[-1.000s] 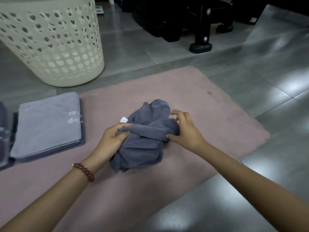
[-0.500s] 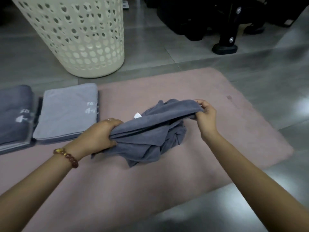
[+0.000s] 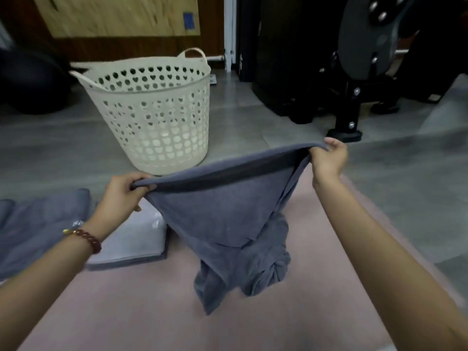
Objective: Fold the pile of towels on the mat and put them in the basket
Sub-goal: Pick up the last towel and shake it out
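Towel (image 3: 222, 214) top edge stretched between left hand (image 3: 121, 196), right hand (image 3: 328, 160).

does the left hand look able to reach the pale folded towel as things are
Probably not yet: the left hand grips the hanging towel by its edge. The pale folded towel lies just below it with nothing between.

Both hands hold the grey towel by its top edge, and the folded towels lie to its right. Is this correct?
No: the head view shows the folded towels to its left. The left hand and right hand do hold the grey towel by its top edge.
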`<state>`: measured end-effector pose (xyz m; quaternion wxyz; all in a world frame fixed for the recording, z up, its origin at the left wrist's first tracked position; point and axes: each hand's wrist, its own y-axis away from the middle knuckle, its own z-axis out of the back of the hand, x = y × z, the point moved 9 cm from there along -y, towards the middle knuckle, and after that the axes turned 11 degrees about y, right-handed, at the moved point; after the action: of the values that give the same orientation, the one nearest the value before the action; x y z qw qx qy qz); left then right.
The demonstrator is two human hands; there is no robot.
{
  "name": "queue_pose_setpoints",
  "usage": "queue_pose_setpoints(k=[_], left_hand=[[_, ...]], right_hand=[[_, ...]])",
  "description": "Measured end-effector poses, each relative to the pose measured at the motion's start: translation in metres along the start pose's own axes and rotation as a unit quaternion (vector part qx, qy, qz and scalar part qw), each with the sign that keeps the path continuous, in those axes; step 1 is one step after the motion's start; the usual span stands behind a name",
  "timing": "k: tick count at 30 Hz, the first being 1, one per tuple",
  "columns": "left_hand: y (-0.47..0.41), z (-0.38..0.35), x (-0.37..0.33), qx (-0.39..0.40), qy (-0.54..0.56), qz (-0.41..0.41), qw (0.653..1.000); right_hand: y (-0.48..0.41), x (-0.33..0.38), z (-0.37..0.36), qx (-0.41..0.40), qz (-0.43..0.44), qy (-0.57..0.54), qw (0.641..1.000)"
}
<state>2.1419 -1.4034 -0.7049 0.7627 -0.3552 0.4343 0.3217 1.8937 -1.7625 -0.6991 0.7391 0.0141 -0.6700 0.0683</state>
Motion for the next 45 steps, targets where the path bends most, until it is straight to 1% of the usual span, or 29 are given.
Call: queue_pose_setpoints(k=[1,3,5,6,7,10,12,13,15,18,20,21,22,23,24,25,26,27,29,31,33,36,39,42,44,45], left_hand=[[-0.01,0.008,-0.016,-0.025,0.019,-0.009,0.999],[-0.032,0.027,-0.044,-0.085,0.1,0.0,0.991],[-0.056,0.049,-0.07,-0.147,0.199,0.02,0.969],[-0.068,0.058,-0.087,-0.162,0.224,0.02,0.961],[-0.081,0.068,-0.107,-0.169,0.231,0.012,0.958],[-0.116,0.103,-0.182,-0.197,0.223,-0.032,0.954],[-0.135,0.129,-0.241,-0.221,0.219,-0.075,0.947],[-0.144,0.141,-0.273,-0.23,0.218,-0.101,0.943],[-0.16,0.164,-0.332,-0.25,0.225,-0.147,0.93],[-0.185,0.191,-0.4,-0.27,0.268,-0.17,0.909],[-0.2,0.201,-0.434,-0.265,0.302,-0.172,0.899],[-0.207,0.203,-0.452,-0.261,0.31,-0.177,0.897],[-0.213,0.207,-0.47,-0.261,0.314,-0.186,0.894],[-0.217,0.212,-0.489,-0.267,0.319,-0.198,0.888],[-0.218,0.217,-0.507,-0.273,0.318,-0.213,0.882],[-0.221,0.222,-0.525,-0.277,0.311,-0.231,0.879],[-0.225,0.225,-0.543,-0.281,0.296,-0.246,0.879],[-0.228,0.228,-0.557,-0.287,0.279,-0.255,0.88],[-0.232,0.227,-0.578,-0.288,0.26,-0.26,0.884],[-0.233,0.226,-0.596,-0.285,0.265,-0.268,0.881],[-0.224,0.226,-0.616,-0.291,0.279,-0.284,0.87],[-0.212,0.223,-0.629,-0.283,0.338,-0.3,0.846],[-0.208,0.202,-0.594,-0.249,0.394,-0.269,0.843],[-0.194,0.165,-0.526,-0.219,0.403,-0.219,0.861],[-0.174,0.139,-0.477,-0.215,0.359,-0.193,0.888],[-0.163,0.125,-0.452,-0.212,0.328,-0.183,0.902]], right_hand=[[-0.007,0.015,-0.003,0.001,0.003,0.009,1.0],[-0.017,0.05,-0.007,0.0,0.016,0.016,1.0],[-0.027,0.091,-0.014,0.014,0.026,-0.021,0.999],[-0.031,0.114,-0.016,0.025,0.031,-0.047,0.998],[-0.035,0.141,-0.018,0.032,0.041,-0.06,0.997],[-0.046,0.234,-0.012,0.017,0.087,-0.074,0.993],[-0.056,0.296,-0.007,0.018,0.103,-0.1,0.989],[-0.06,0.328,-0.004,0.02,0.119,-0.09,0.989],[-0.063,0.394,0.0,0.023,0.184,-0.026,0.982],[-0.064,0.477,0.012,0.008,0.272,0.094,0.958],[-0.077,0.513,0.018,-0.014,0.271,0.166,0.948],[-0.085,0.528,0.023,-0.03,0.257,0.171,0.951],[-0.09,0.543,0.027,-0.039,0.242,0.161,0.956],[-0.095,0.558,0.029,-0.024,0.227,0.11,0.967],[-0.098,0.572,0.025,0.018,0.211,0.035,0.977],[-0.099,0.586,0.017,0.075,0.194,-0.048,0.977],[-0.099,0.601,0.013,0.122,0.186,-0.111,0.969],[-0.099,0.616,0.012,0.145,0.185,-0.156,0.959],[-0.098,0.639,0.019,0.152,0.193,-0.242,0.939],[-0.094,0.665,0.024,0.155,0.228,-0.277,0.92],[-0.088,0.688,0.032,0.152,0.268,-0.301,0.903],[-0.087,0.708,0.045,0.145,0.309,-0.303,0.89],[-0.085,0.679,0.056,0.135,0.314,-0.286,0.895],[-0.076,0.602,0.064,0.148,0.281,-0.299,0.9],[-0.071,0.533,0.068,0.13,0.254,-0.268,0.92],[-0.069,0.494,0.07,0.109,0.244,-0.228,0.936]])
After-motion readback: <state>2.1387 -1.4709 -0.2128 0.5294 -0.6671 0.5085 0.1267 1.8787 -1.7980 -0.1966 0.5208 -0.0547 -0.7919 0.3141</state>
